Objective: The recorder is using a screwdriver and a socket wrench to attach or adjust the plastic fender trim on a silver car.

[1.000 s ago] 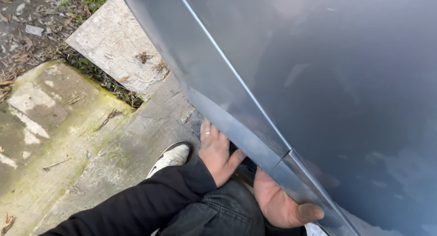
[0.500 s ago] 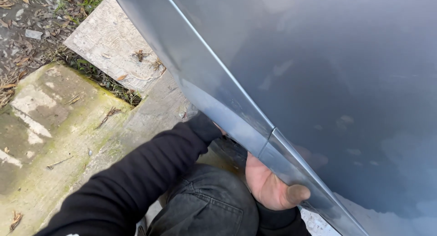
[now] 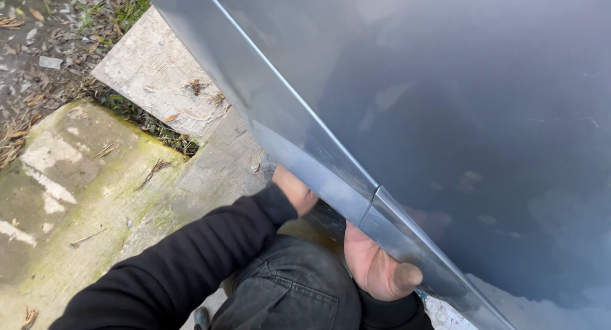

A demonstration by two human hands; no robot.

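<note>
A large glossy grey metal panel (image 3: 458, 113) fills the right and top of the view. A folded grey strip (image 3: 299, 152) runs along its lower edge, with a seam (image 3: 375, 199) where two pieces meet. My left hand (image 3: 294, 189), in a black sleeve, reaches under the strip left of the seam; its fingers are hidden behind the metal. My right hand (image 3: 375, 266) grips the strip's lower edge just right of the seam, with the thumb pressed on the outer face. My knee in dark jeans (image 3: 286, 285) is below both hands.
Mossy concrete slabs (image 3: 70, 177) lie on the left, and a pale slab (image 3: 153, 69) lies further back. Grass and dead leaves (image 3: 95, 18) cover the ground at top left. A dark shoe tip (image 3: 202, 317) shows at the bottom.
My left hand has gone from the strip's outer edge to underneath it, so its fingers are now hidden. My knee has come up over my shoe. The right hand keeps its grip.
</note>
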